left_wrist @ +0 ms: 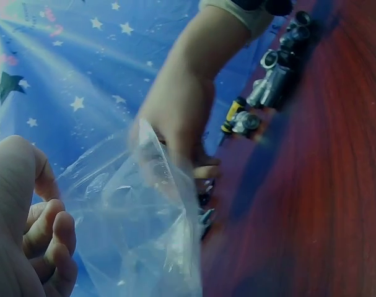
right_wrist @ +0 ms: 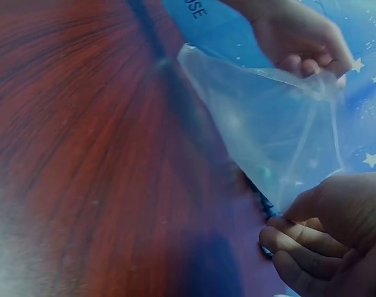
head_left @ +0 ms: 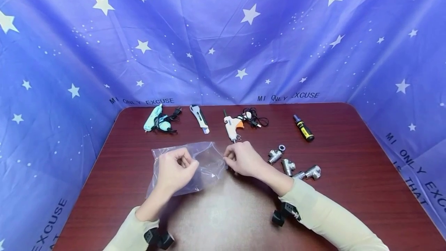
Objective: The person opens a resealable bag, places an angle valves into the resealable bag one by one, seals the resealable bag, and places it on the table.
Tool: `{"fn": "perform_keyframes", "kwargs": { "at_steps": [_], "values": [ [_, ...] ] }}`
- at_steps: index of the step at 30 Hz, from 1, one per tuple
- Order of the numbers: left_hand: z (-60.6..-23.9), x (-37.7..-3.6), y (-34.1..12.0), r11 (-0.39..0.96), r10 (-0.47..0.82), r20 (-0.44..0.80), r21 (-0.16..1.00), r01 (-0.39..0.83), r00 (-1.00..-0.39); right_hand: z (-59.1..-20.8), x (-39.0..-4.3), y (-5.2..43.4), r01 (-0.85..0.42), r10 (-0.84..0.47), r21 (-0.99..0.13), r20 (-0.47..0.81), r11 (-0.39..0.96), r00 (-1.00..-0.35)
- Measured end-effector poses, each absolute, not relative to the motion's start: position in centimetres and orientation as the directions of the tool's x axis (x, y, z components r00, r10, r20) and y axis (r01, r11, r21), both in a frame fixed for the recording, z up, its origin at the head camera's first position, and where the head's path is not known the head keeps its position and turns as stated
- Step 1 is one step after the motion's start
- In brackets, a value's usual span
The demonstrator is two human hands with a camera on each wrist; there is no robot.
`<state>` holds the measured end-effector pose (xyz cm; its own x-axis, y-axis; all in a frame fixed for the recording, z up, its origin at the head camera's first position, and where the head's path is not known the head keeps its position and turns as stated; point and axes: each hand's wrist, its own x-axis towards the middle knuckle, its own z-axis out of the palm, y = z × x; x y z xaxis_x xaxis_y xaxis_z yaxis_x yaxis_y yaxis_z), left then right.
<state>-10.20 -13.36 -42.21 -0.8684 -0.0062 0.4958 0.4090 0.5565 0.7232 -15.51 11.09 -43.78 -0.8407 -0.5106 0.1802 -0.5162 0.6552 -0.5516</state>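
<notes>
Looking down from my head, I am pinching a clear plastic bag (head_left: 195, 165) with both hands. My left hand (head_left: 175, 169) is curling its fingers round the bag's left edge. My right hand (head_left: 242, 159) is pinching the bag's right edge. The bag is lying on the dark red bench (head_left: 348, 158), between my hands. Shiny metal pipe pieces (head_left: 290, 164) are sitting just beside my right wrist. Farther back, a green glue gun (head_left: 156, 121), a white knife (head_left: 199, 118), a white glue gun (head_left: 232, 126) and a black and yellow tool (head_left: 304, 128) are lying in a row. A blue cloth with stars (head_left: 223, 34) is hanging behind the bench.

Peeking from my left wrist, I am seeing my left hand (left_wrist: 33, 235) with its fingers curled near the bag (left_wrist: 138, 229). My right hand (left_wrist: 181, 124) is holding the bag's far edge. The pipe pieces (left_wrist: 271, 80) are lying beyond it.

Peeking from my right wrist, I am seeing my right hand (right_wrist: 327, 235) pinching a corner of the bag (right_wrist: 268, 130). My left hand (right_wrist: 302, 40) is gripping the bag's top edge, above the bench (right_wrist: 82, 154).
</notes>
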Motion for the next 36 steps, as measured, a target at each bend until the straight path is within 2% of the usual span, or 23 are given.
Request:
{"fn": "perform_keyframes", "kwargs": {
  "at_steps": [4, 8, 10, 13, 18, 24, 30, 36],
  "values": [
    [-42.7, -10.5, -12.7, 0.534, 0.016, 0.469, 0.743, 0.404, -0.883, -42.9, -15.2, 11.0, -0.559, -0.489, -0.569, 0.291, 0.603, -0.823],
    [-42.8, -10.6, -12.2, 0.528, 0.014, 0.457, 0.752, 0.395, -0.889, -42.2, -14.7, 10.6, -0.690, -0.509, -0.544, 0.469, 0.478, -0.722],
    [-42.7, -10.6, -12.0, 0.526, 0.017, 0.457, 0.752, 0.397, -0.889, -41.9, -14.5, 10.4, -0.743, -0.558, -0.520, 0.498, 0.421, -0.665],
    [-42.6, -10.6, -11.8, 0.522, 0.027, 0.465, 0.748, 0.409, -0.885, -41.8, -14.5, 10.2, -0.778, -0.660, -0.491, 0.439, 0.392, -0.610],
    [-42.5, -10.5, -11.3, 0.485, 0.051, 0.457, 0.766, 0.422, -0.888, -42.2, -14.5, 9.9, -0.773, -0.746, -0.485, 0.310, 0.410, -0.590],
    [-42.3, -10.3, -11.0, 0.441, 0.109, 0.506, 0.747, 0.497, -0.856, -42.3, -14.6, 10.0, -0.798, -0.785, -0.481, 0.304, 0.362, -0.539],
    [-42.5, -10.9, -12.5, 0.503, 0.243, 0.575, 0.614, 0.608, -0.781, -41.9, -14.6, 10.4, -0.801, -0.800, -0.499, 0.302, 0.331, -0.518],
    [-43.6, -11.9, -14.3, 0.638, 0.432, 0.424, 0.480, 0.602, -0.796, -41.2, -14.6, 10.9, -0.814, -0.808, -0.486, 0.308, 0.319, -0.501]
  ]
}}
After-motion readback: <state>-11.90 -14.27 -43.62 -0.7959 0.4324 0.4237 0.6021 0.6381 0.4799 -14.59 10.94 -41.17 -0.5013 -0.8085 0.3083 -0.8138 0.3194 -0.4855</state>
